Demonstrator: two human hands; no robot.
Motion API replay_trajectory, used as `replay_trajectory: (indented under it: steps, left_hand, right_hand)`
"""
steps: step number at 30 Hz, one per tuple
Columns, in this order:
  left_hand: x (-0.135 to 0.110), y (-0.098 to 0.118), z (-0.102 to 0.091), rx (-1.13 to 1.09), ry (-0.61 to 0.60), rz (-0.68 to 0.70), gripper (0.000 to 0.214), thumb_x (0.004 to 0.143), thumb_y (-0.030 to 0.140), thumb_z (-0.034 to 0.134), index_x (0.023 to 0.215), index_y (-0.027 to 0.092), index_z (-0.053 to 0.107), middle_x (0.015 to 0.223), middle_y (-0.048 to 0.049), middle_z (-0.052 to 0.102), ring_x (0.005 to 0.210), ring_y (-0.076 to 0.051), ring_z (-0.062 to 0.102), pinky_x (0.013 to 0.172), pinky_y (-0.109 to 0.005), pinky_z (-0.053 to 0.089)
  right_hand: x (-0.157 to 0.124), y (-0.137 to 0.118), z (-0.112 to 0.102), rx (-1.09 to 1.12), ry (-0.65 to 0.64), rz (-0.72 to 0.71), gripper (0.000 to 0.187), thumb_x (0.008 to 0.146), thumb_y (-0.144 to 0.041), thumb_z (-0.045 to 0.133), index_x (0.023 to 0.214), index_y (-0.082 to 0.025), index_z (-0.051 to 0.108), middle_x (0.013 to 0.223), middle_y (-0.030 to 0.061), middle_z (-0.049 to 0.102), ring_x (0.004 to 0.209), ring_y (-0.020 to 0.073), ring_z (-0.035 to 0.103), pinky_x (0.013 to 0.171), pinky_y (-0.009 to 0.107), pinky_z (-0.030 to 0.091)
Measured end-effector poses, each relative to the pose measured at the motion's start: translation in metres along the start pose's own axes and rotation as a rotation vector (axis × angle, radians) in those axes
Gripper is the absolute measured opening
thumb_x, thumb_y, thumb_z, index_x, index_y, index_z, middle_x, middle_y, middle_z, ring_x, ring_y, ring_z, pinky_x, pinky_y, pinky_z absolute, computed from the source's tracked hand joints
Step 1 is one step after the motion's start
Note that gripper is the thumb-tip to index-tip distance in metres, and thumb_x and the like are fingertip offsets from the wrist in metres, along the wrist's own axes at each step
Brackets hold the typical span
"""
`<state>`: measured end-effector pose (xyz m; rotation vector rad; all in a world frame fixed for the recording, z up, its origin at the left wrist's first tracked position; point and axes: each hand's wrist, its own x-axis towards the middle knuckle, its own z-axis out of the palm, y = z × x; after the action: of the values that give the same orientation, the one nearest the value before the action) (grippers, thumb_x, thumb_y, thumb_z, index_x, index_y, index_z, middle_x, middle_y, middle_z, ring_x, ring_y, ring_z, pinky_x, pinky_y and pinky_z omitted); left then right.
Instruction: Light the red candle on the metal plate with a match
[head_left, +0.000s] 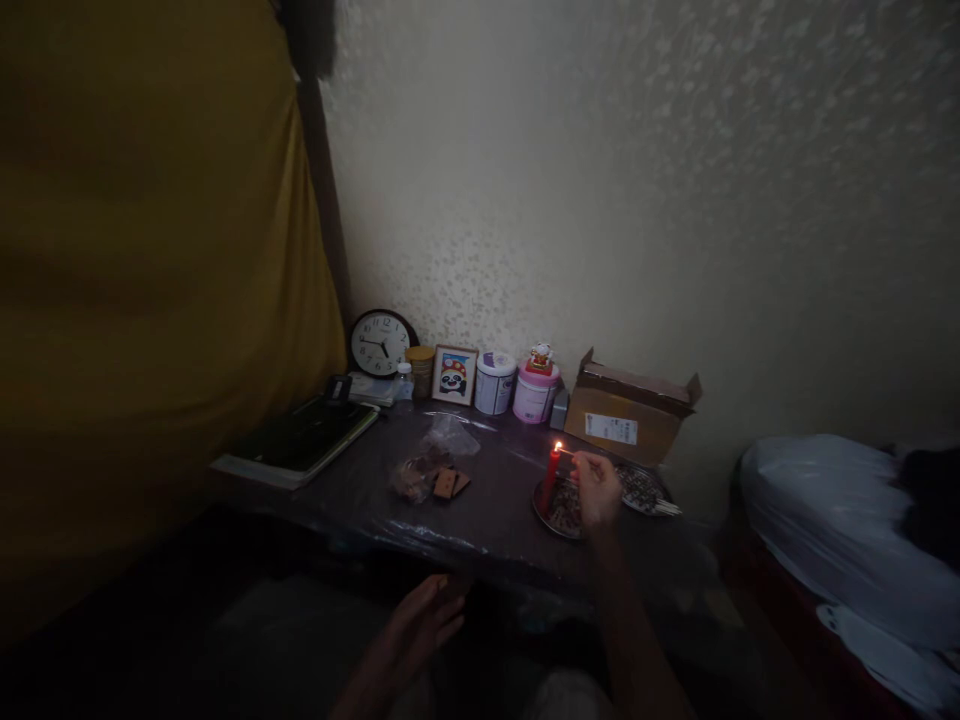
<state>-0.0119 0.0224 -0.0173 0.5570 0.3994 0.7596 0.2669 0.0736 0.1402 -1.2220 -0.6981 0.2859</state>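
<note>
A lit red candle (551,470) stands on a round metal plate (559,512) on the dark low table (480,510). My right hand (596,488) is pinched on a thin stick (568,454) held to the candle's flame. My left hand (424,622) rests low in front of the table's near edge, fingers together and partly curled around a small dark thing that I cannot make out in the dim light.
Along the wall stand a clock (381,343), a panda picture (454,375), two tubs (495,383), and a cardboard box (630,410). A book (300,440) lies left. A plastic bag with small tiles (435,470) sits mid-table. Yellow cloth (150,280) hangs left, a white bag (840,520) right.
</note>
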Motion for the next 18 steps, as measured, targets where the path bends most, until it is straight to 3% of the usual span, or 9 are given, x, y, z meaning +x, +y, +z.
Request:
replay_trajectory:
  steps: [7,13,18]
  left_hand:
    - [-0.003,0.003,0.004,-0.001,-0.025,-0.003,0.029,0.082,0.036,0.052,0.107,0.028,0.064,0.127,-0.0029,0.06,0.117,-0.022,0.05,0.103,-0.04,0.027]
    - [-0.003,0.002,0.006,-0.037,0.013,0.012,0.025,0.079,0.036,0.055,0.1,0.028,0.067,0.119,-0.0038,0.065,0.111,-0.023,0.055,0.103,-0.042,0.027]
    - [-0.003,0.002,0.007,-0.067,0.044,0.011,0.023,0.079,0.032,0.056,0.098,0.027,0.067,0.117,-0.003,0.066,0.107,-0.022,0.057,0.102,-0.043,0.028]
  right_hand:
    - [-0.004,-0.006,-0.001,0.03,-0.009,-0.004,0.024,0.061,-0.037,0.068,0.07,-0.017,0.062,0.064,-0.0016,0.062,0.049,0.0096,0.055,0.048,0.024,0.047]
    - [-0.004,-0.008,-0.005,0.078,-0.014,0.008,0.026,0.057,-0.036,0.071,0.073,-0.017,0.062,0.058,-0.0037,0.06,0.047,0.0095,0.053,0.048,0.024,0.045]
    - [-0.001,-0.019,-0.017,0.121,-0.038,0.039,0.028,0.056,-0.034,0.073,0.075,-0.018,0.061,0.051,-0.0057,0.056,0.045,0.0094,0.05,0.047,0.024,0.042]
